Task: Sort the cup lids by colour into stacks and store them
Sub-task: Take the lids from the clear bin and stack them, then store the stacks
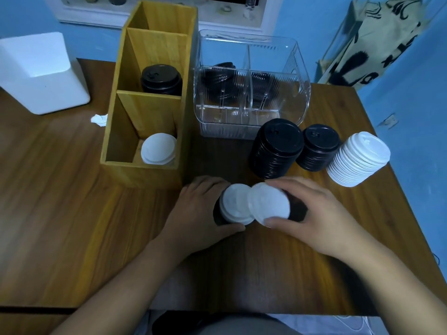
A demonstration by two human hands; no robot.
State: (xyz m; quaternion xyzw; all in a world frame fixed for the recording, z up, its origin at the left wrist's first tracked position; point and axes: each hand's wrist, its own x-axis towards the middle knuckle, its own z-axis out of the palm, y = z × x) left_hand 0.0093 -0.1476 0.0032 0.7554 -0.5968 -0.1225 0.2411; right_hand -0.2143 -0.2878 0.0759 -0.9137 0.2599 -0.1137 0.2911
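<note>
Both forearms reach in over the near edge of the wooden table (72,213), and the hands meet just past it. The left hand (193,213) curls round a short stack (235,204) that stands upright, white lids on top and black below, tops facing up. The right hand (319,213) pinches a single white lid (268,204) by its rim, thumb on the near edge and fingers over the far edge. This lid is tilted, its top turned up toward the camera, and it overlaps the right edge of the short stack. Something dark shows under it, too unclear to name. Beyond the right hand stand a tall black stack (275,148), a lower black stack (318,147) just beside it, and a white stack (358,160) leaning right. Beyond the left hand a wooden box (125,76) holds black lids (160,79) in its middle compartment and white lids (158,148) in the nearest one. A clear bin (251,126) beside it holds more black lids.
</note>
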